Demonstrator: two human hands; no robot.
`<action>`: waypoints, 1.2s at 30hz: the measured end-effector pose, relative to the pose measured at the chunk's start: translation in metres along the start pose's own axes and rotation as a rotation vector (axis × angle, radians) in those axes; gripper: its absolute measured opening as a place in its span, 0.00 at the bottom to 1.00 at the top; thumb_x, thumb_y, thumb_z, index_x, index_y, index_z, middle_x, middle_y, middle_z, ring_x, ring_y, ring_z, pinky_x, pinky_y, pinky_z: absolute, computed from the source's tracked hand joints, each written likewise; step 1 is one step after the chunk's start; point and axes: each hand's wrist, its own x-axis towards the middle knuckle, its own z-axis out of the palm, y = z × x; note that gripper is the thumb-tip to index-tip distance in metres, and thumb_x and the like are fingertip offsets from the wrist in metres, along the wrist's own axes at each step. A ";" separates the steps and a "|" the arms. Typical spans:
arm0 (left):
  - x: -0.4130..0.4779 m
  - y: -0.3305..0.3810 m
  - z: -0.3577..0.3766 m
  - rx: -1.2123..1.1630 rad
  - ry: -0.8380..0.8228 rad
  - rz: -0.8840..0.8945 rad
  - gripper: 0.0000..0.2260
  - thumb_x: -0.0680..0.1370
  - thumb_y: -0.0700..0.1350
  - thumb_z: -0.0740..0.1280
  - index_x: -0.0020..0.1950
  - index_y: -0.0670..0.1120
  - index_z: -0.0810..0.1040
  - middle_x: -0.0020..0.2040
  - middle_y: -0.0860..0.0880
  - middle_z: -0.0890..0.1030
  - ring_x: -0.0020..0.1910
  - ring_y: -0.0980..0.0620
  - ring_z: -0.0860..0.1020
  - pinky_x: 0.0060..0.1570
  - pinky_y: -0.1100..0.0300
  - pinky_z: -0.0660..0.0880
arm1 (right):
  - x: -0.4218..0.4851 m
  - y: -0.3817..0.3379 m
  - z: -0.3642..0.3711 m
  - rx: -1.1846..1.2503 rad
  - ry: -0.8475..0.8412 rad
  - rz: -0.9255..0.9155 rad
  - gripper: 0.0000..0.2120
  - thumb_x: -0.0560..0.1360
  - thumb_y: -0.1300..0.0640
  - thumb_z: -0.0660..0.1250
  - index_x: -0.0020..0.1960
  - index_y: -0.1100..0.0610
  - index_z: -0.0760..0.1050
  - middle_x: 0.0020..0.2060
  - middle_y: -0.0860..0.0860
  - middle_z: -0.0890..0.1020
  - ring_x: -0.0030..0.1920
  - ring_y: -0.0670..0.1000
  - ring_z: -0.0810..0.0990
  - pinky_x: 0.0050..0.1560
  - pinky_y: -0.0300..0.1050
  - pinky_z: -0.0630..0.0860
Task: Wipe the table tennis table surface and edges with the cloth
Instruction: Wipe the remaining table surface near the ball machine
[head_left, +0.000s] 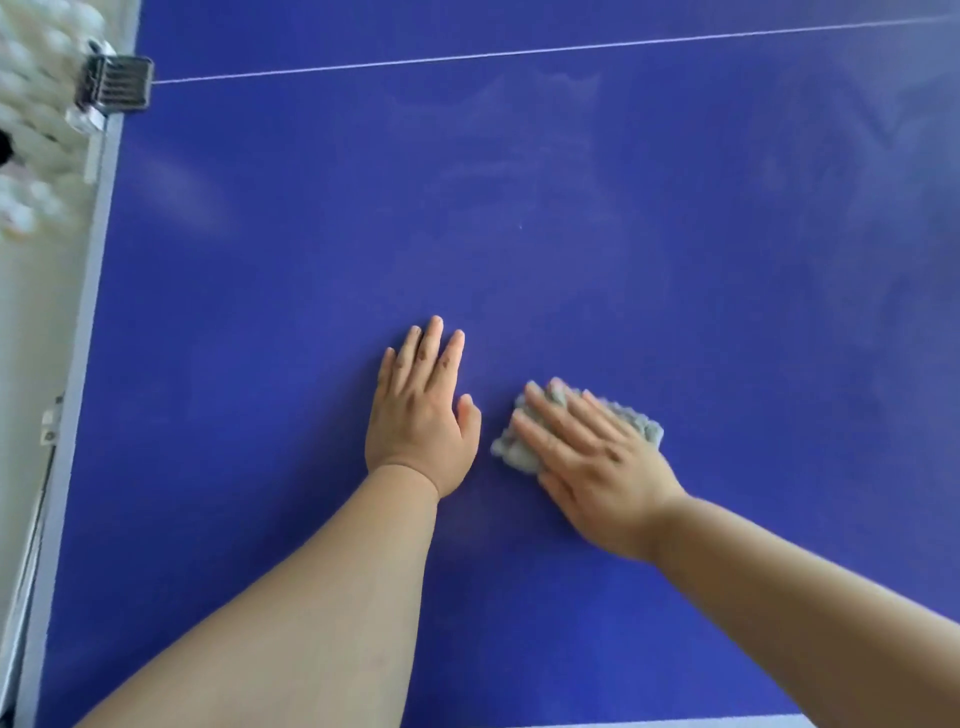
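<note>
1. While your right hand presses flat, fingers straight and together, on the nubby grey cloth, the crumpled wad sits on the smooth blue table tennis table.
2. Your left hand rests palm-down just beside it, fingers straight, holding nothing.
3. A ribbed metal clamp sits at the pale grey left edge.

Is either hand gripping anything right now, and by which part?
Nothing is gripped. The right hand presses flat on top of the grey cloth, covering its middle. The left hand lies flat on the blue table tennis table.
</note>
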 end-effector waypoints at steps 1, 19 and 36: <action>0.000 -0.001 0.001 -0.002 -0.002 0.001 0.32 0.82 0.50 0.58 0.85 0.50 0.53 0.86 0.50 0.49 0.84 0.49 0.47 0.82 0.47 0.46 | 0.023 0.017 -0.008 0.006 0.046 0.130 0.27 0.85 0.50 0.58 0.82 0.53 0.61 0.82 0.54 0.60 0.82 0.60 0.59 0.80 0.61 0.59; 0.001 -0.006 0.002 0.048 -0.056 0.025 0.34 0.80 0.54 0.55 0.86 0.50 0.51 0.86 0.50 0.46 0.84 0.48 0.44 0.82 0.46 0.45 | 0.069 0.056 -0.023 0.118 0.166 0.271 0.31 0.80 0.66 0.64 0.82 0.58 0.61 0.81 0.57 0.62 0.81 0.61 0.61 0.78 0.61 0.62; 0.001 -0.002 -0.004 0.042 -0.067 0.027 0.33 0.80 0.56 0.50 0.85 0.49 0.55 0.86 0.48 0.51 0.84 0.47 0.49 0.82 0.44 0.51 | 0.058 0.033 -0.010 0.016 0.025 -0.114 0.27 0.85 0.49 0.58 0.83 0.53 0.61 0.83 0.51 0.58 0.83 0.54 0.55 0.80 0.57 0.59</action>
